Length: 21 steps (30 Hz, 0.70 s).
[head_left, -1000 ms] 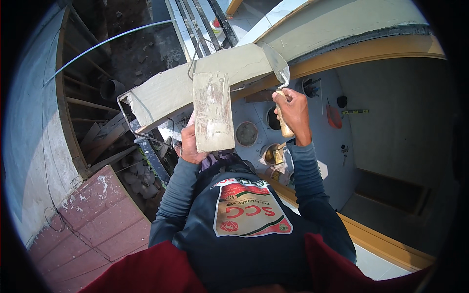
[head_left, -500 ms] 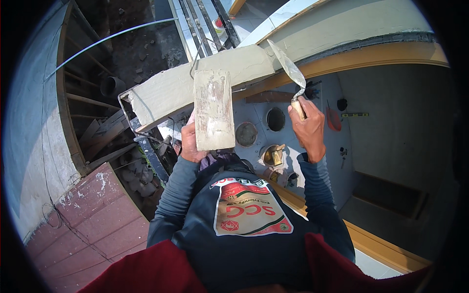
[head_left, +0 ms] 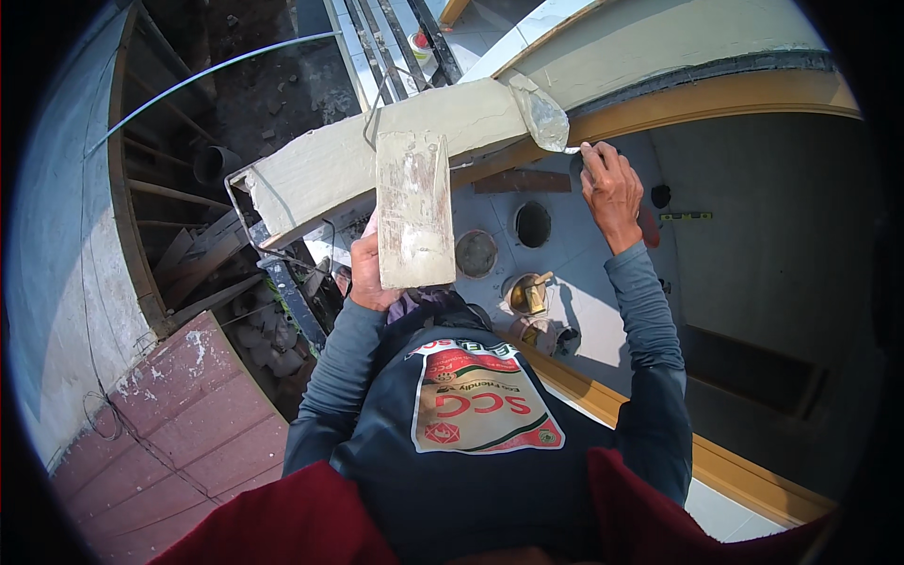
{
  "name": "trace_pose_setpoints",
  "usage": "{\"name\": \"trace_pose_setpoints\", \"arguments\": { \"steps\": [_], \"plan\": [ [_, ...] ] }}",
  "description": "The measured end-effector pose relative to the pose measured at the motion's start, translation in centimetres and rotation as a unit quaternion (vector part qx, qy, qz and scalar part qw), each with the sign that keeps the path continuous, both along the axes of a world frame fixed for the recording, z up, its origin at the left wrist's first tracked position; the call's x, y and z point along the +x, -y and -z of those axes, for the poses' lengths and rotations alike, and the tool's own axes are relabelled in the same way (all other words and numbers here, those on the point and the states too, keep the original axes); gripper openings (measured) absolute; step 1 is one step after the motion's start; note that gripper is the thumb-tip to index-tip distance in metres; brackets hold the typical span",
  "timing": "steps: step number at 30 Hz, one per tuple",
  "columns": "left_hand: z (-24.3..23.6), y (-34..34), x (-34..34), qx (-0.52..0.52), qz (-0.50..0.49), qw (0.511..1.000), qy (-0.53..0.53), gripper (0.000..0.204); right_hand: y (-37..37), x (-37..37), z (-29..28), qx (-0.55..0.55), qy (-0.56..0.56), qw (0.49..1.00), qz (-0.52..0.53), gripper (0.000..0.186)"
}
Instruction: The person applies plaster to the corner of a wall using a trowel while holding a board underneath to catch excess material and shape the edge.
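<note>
My left hand (head_left: 370,274) is closed around a rectangular plasterer's hawk (head_left: 415,212), its flat face smeared with pale mortar; the grip underneath is hidden. In my right hand (head_left: 614,193) is a pointed trowel (head_left: 543,115), the handle wrapped by my fingers. The trowel's blade lies against the side of the plastered ledge (head_left: 443,118) near its right end, where it meets a longer plastered wall top (head_left: 650,58). The hawk's far edge overlaps the ledge in view.
Below on the tiled floor stand round buckets (head_left: 533,226), one holding a wooden-handled tool (head_left: 534,294). A yellow level (head_left: 686,217) lies further right. An orange-brown frame (head_left: 706,101) runs under the wall top. Metal bars (head_left: 381,47) and a reddish roof (head_left: 179,405) are at left.
My right hand has moved up and slightly right, and the trowel has turned so its blade now meets the ledge. The hawk and left hand stay almost where they were.
</note>
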<state>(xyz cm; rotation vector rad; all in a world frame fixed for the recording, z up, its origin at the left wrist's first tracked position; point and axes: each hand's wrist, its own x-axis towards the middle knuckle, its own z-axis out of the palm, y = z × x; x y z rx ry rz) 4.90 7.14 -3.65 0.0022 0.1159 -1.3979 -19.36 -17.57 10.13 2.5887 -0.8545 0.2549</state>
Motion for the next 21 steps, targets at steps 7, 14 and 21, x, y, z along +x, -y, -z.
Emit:
{"name": "trace_pose_setpoints", "arguments": {
  "steps": [7,14,21],
  "plan": [
    [0.6,-0.1,-0.2,0.035,0.012,0.999,0.006,0.056,0.2,-0.8,0.8,-0.027,-0.004,1.000,0.013,0.047],
    [0.4,-0.2,-0.1,0.002,0.011,1.000,0.000,0.056,-5.4,-2.9,-2.7,0.088,0.143,0.986,0.022,0.033],
    [0.4,0.0,0.0,0.002,0.023,1.000,-0.008,0.055,-7.7,3.3,-1.1,0.570,0.316,0.734,0.192,0.021]
  ]
}}
